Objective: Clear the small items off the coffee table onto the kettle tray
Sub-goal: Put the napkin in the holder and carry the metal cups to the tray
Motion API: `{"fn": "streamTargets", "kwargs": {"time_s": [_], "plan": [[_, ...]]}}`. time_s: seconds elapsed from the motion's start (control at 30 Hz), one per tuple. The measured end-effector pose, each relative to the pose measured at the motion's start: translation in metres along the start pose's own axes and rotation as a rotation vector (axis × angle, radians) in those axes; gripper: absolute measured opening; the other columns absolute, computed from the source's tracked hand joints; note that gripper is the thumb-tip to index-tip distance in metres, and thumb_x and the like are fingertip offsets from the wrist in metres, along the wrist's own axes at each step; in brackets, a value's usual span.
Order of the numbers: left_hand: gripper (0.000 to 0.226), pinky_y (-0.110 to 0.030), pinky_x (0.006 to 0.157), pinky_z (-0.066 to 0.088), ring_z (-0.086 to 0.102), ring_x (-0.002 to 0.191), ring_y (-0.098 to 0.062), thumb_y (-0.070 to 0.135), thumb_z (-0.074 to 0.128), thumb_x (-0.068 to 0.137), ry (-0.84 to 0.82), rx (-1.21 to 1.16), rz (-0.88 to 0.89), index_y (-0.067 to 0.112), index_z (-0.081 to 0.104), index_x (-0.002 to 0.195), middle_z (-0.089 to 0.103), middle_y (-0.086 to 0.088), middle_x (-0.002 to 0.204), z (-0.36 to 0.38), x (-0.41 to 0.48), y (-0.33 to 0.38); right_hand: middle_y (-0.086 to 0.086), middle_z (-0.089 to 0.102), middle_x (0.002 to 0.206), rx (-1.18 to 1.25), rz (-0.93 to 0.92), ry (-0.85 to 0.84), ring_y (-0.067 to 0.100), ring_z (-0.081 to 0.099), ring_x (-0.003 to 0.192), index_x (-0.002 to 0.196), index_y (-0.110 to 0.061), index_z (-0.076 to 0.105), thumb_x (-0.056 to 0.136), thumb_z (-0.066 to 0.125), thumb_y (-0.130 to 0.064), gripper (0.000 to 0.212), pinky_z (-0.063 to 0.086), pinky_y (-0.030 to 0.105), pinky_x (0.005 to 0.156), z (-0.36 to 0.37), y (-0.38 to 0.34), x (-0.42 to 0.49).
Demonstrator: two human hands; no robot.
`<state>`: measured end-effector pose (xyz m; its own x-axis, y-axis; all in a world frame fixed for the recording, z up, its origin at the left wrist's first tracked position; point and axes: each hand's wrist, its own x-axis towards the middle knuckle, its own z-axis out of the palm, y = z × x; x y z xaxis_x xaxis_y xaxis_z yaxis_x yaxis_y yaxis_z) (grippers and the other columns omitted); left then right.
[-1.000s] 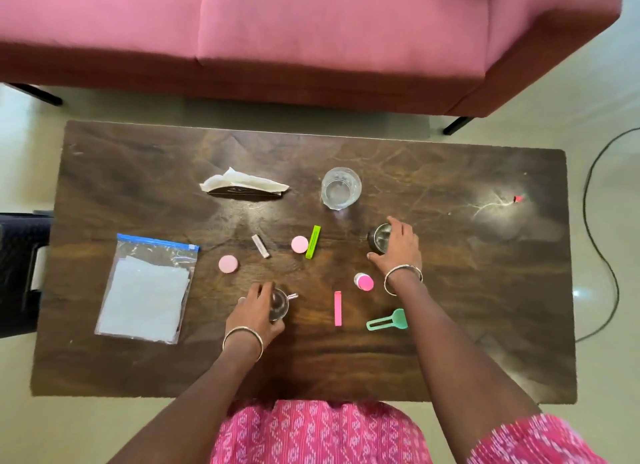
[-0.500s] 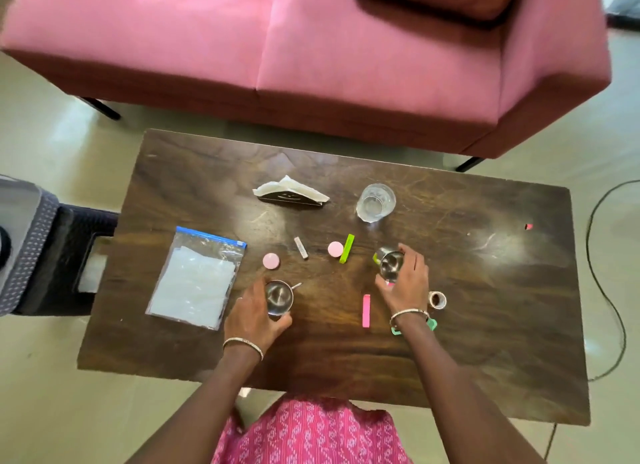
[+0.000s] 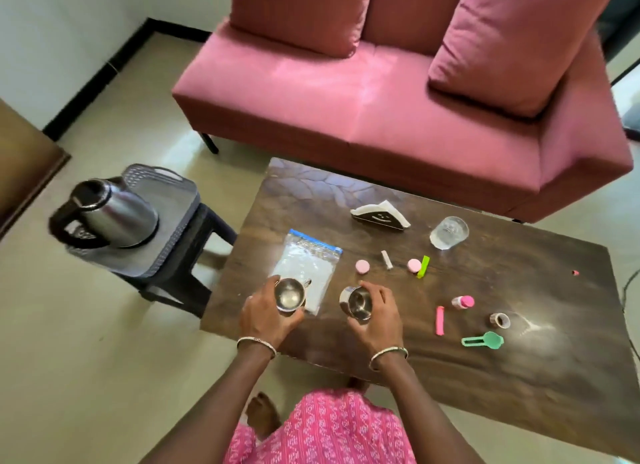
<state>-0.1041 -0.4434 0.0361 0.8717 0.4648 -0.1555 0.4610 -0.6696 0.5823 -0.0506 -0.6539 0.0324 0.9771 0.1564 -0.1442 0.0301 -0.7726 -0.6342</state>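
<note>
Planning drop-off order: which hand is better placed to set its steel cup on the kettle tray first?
Probably left: the left hand with its cup is nearest the kettle tray; the right hand is farther away.

No words, brands or numbers can be read. The one sign is a smiley-like face (pale on black) on the napkin holder (image 3: 379, 218) on the worktop (image 3: 502, 283).

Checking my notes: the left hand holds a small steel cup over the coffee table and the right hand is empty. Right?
No. In the head view the right hand is not empty: it holds a second steel cup. The left hand does hold a small steel cup over the coffee table.
</note>
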Motion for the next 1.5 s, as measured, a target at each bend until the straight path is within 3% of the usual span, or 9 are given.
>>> {"fn": "streamTargets", "kwargs": {"time_s": [0.3, 0.63, 0.8, 0.97, 1.07, 1.2, 1.4, 1.5], "plan": [[0.068, -0.034, 0.079, 0.052, 0.063, 0.097, -0.026, 0.054, 0.076, 0.059, 0.169, 0.025, -0.073, 0.029, 0.058, 0.119, 0.068, -0.002, 0.105, -0.114, -0.003, -0.09, 0.002, 0.06, 0.12, -0.042, -0.179, -0.178, 0.022, 0.054, 0.112, 0.131, -0.019, 0.058, 0.061, 0.074, -0.008, 0.072, 0.037, 0.02, 0.095, 0.063, -0.121, -0.023], [0.069, -0.033, 0.082, 0.053, 0.064, 0.099, -0.024, 0.059, 0.08, 0.059, 0.26, 0.001, -0.173, 0.023, 0.06, 0.114, 0.069, -0.001, 0.108, -0.186, 0.033, -0.158, 0.002, 0.062, 0.123, -0.065, -0.336, -0.267, 0.023, 0.056, 0.114, 0.13, -0.021, 0.059, 0.07, 0.076, -0.01, 0.063, 0.043, 0.023, 0.093, 0.127, -0.21, 0.015], [0.065, -0.031, 0.078, 0.051, 0.065, 0.095, -0.024, 0.058, 0.082, 0.058, 0.278, 0.007, -0.193, 0.024, 0.061, 0.11, 0.07, 0.0, 0.104, -0.207, 0.076, -0.177, 0.001, 0.064, 0.125, -0.067, -0.355, -0.276, 0.024, 0.054, 0.117, 0.128, -0.024, 0.06, 0.068, 0.08, -0.008, 0.065, 0.046, 0.032, 0.098, 0.158, -0.242, 0.049], [0.062, -0.024, 0.073, 0.046, 0.064, 0.093, -0.019, 0.058, 0.082, 0.058, 0.277, 0.004, -0.194, 0.024, 0.058, 0.104, 0.067, 0.003, 0.102, -0.226, 0.142, -0.191, -0.001, 0.062, 0.13, -0.077, -0.354, -0.312, 0.022, 0.053, 0.121, 0.13, -0.025, 0.059, 0.069, 0.08, -0.005, 0.067, 0.044, 0.03, 0.101, 0.188, -0.273, 0.102], [0.064, -0.032, 0.078, 0.053, 0.065, 0.095, -0.023, 0.058, 0.082, 0.058, 0.244, 0.007, -0.223, 0.022, 0.058, 0.105, 0.067, -0.001, 0.103, -0.237, 0.184, -0.198, -0.004, 0.061, 0.13, -0.083, -0.349, -0.313, 0.02, 0.054, 0.118, 0.13, -0.026, 0.06, 0.07, 0.08, -0.004, 0.067, 0.044, 0.025, 0.095, 0.202, -0.292, 0.136], [0.066, -0.028, 0.072, 0.047, 0.064, 0.095, -0.023, 0.06, 0.081, 0.058, 0.242, 0.021, -0.238, 0.022, 0.058, 0.106, 0.068, 0.0, 0.104, -0.25, 0.234, -0.209, 0.001, 0.058, 0.125, -0.06, -0.355, -0.332, 0.021, 0.053, 0.113, 0.128, -0.024, 0.062, 0.07, 0.077, -0.001, 0.065, 0.04, 0.019, 0.09, 0.218, -0.318, 0.178], [0.067, -0.03, 0.078, 0.047, 0.065, 0.099, -0.025, 0.058, 0.079, 0.06, 0.24, 0.042, -0.25, 0.023, 0.058, 0.112, 0.069, -0.001, 0.109, -0.261, 0.302, -0.225, 0.004, 0.058, 0.123, -0.091, -0.411, -0.346, 0.023, 0.053, 0.114, 0.129, -0.023, 0.062, 0.072, 0.076, -0.002, 0.062, 0.045, 0.028, 0.095, 0.243, -0.345, 0.228], [0.067, -0.03, 0.077, 0.047, 0.064, 0.098, -0.023, 0.059, 0.079, 0.06, 0.249, 0.057, -0.251, 0.023, 0.057, 0.112, 0.068, 0.0, 0.108, -0.265, 0.332, -0.236, 0.003, 0.059, 0.123, -0.127, -0.438, -0.353, 0.024, 0.052, 0.115, 0.13, -0.024, 0.061, 0.072, 0.077, -0.003, 0.063, 0.042, 0.026, 0.093, 0.26, -0.354, 0.248]]}}
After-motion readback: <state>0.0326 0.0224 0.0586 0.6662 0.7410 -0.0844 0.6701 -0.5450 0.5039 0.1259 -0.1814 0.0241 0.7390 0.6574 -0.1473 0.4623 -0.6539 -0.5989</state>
